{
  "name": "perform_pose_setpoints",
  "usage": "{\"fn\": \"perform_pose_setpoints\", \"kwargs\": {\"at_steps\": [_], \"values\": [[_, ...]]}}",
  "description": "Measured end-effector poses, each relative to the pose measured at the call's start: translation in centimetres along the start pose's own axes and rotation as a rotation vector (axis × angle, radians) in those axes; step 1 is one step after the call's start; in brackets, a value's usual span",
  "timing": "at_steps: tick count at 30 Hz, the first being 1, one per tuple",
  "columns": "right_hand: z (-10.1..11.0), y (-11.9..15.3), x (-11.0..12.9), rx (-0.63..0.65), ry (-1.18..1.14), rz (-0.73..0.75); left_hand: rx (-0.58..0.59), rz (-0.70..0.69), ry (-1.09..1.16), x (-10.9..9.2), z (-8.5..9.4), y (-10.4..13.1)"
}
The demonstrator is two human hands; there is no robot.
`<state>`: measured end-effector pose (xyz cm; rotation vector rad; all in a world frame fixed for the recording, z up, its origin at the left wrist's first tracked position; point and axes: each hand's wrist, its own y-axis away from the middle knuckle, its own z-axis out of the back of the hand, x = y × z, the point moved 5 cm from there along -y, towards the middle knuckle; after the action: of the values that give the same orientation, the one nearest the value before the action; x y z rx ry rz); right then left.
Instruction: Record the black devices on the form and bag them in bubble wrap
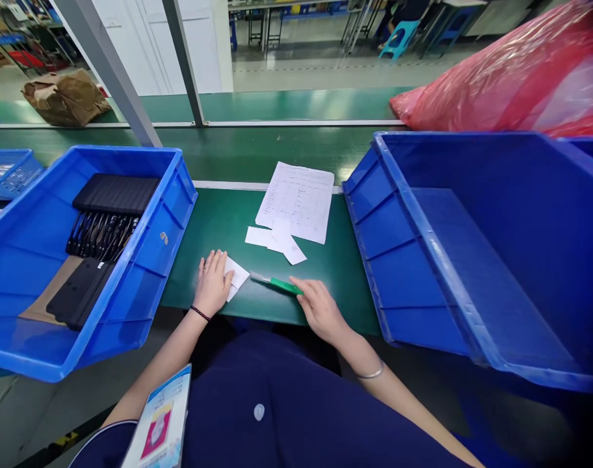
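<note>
My left hand (212,286) lies flat on a small piece of folded white paper (238,276) near the table's front edge, thumb apart from the other fingers. The hand covers the paper's left part. My right hand (320,309) is closed on the green handle of a slim knife (284,285). Its pale, narrow tip points left and ends close to the paper's right corner. Beyond both hands, several white paper slips (289,246) overlap the lower edge of a printed sheet (299,201).
A blue bin (172,214) on the left holds black devices (116,194) and bundled black cables (101,234). To the right stands a larger blue bin (389,260). A red plastic bag (511,78) and a brown paper bag (65,97) lie farther back. A grey post (106,65) rises behind the left bin.
</note>
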<state>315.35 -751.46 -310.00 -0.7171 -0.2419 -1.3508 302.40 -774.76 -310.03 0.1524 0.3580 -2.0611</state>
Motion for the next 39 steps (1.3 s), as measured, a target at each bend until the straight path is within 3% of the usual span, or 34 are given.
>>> {"fn": "perform_pose_setpoints", "kwargs": {"at_steps": [4, 15, 25, 39], "values": [[-0.5, 1.5, 0.6, 0.054, 0.077, 0.04, 0.008, -0.021, -0.051, -0.5, 0.1, 0.0], [-1.7, 0.4, 0.4, 0.101, 0.247, 0.003, -0.007, -0.062, -0.084, -0.5, 0.0, 0.2], [-1.4, -0.1, 1.2, -0.024, 0.235, -0.007, -0.097, -0.054, -0.068, -1.1, 0.1, 0.6], [-2.4, -1.5, 0.6, -0.097, 0.156, -0.1, -0.08, -0.136, 0.003, -0.8, 0.1, 0.2]]}}
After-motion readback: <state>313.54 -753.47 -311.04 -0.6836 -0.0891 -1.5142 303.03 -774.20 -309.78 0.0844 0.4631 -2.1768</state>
